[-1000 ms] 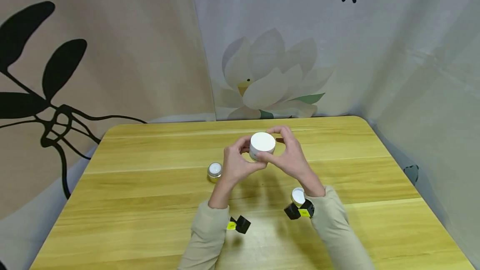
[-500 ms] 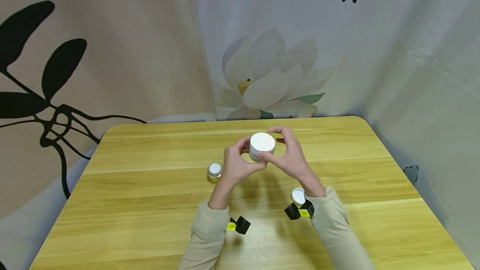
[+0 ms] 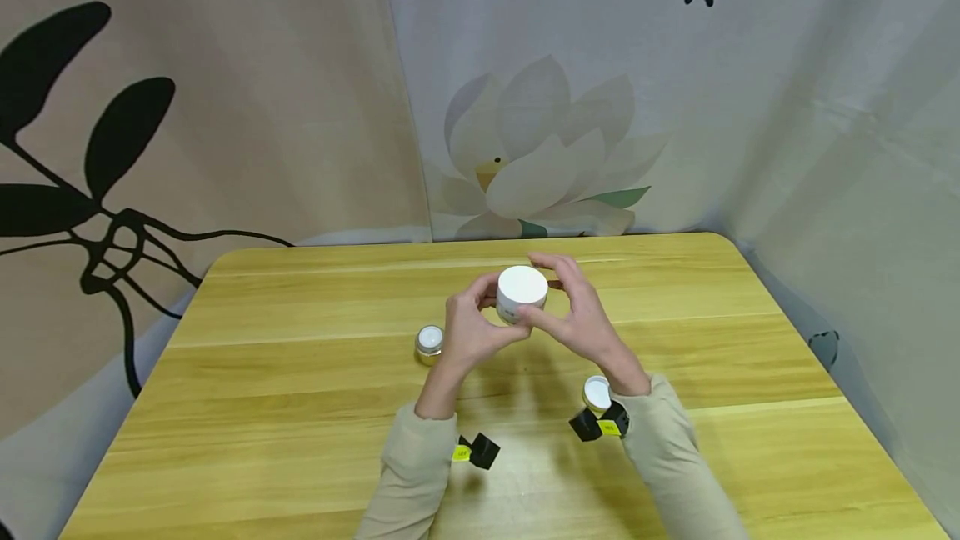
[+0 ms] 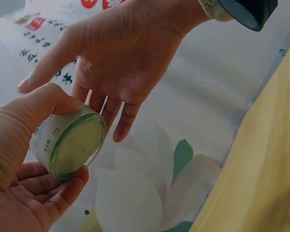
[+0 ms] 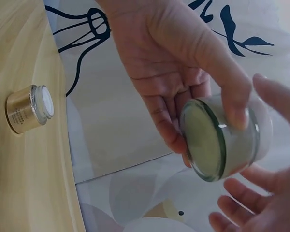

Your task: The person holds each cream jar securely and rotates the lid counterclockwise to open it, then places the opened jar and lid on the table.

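Observation:
A white-topped cosmetic jar [image 3: 522,284] is held above the table in the head view. My left hand [image 3: 477,330] grips its glass body between thumb and fingers. In the left wrist view, the jar [image 4: 79,145] is tilted, showing its pale green base and printed label. My right hand [image 3: 583,315] is around the lid side, its thumb and fingers spread. In the right wrist view, this right hand [image 5: 280,174] shows gaps between its fingers and the jar [image 5: 205,140]. Whether its thumb touches the jar cannot be told.
A small gold jar [image 3: 430,343] with a pale lid stands left of my left hand. Another small white-topped jar [image 3: 597,391] is partly covered by the right wrist's black camera [image 3: 600,422]. The wooden table [image 3: 300,407] ends at a printed curtain [image 3: 315,90].
Both hands and the jar have shifted very slightly left. My right index finger has come a little nearer the lid. The small jars have stayed in place.

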